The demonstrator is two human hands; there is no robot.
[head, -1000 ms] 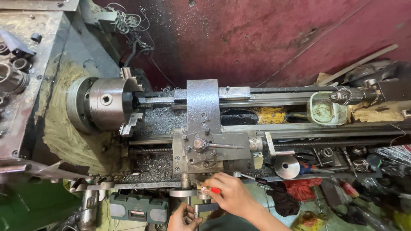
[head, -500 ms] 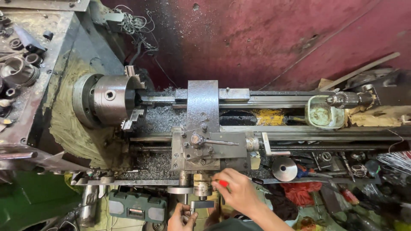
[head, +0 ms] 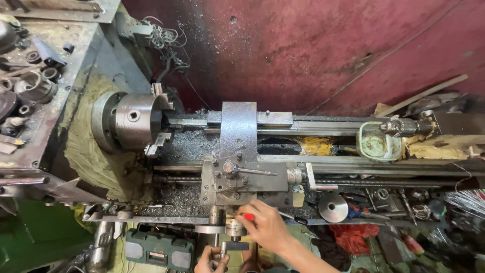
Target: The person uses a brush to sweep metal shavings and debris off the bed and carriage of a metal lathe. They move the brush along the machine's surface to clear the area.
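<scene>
I look down on a metal lathe. Its chuck (head: 132,122) is at the left, and the grey carriage with the tool post (head: 237,167) sits in the middle of the bed. My right hand (head: 265,225) rests at the carriage's front edge, fingers curled on the round cross-slide dial (head: 233,228); one nail is red. My left hand (head: 211,260) is at the bottom edge, gripping the crank handle (head: 233,246) below that dial. Only part of the left hand shows.
Metal chips (head: 187,144) cover the bed near the chuck. A drill chuck on the tailstock (head: 399,126) and a dirty plastic tub (head: 379,141) are at the right. Loose rings and parts lie on the headstock (head: 30,86). A green case (head: 159,250) sits below.
The view has drifted, so the lathe sits a little lower and further right in frame. Both hands stay at the cross-slide handle; the right hand has moved slightly up onto the dial.
</scene>
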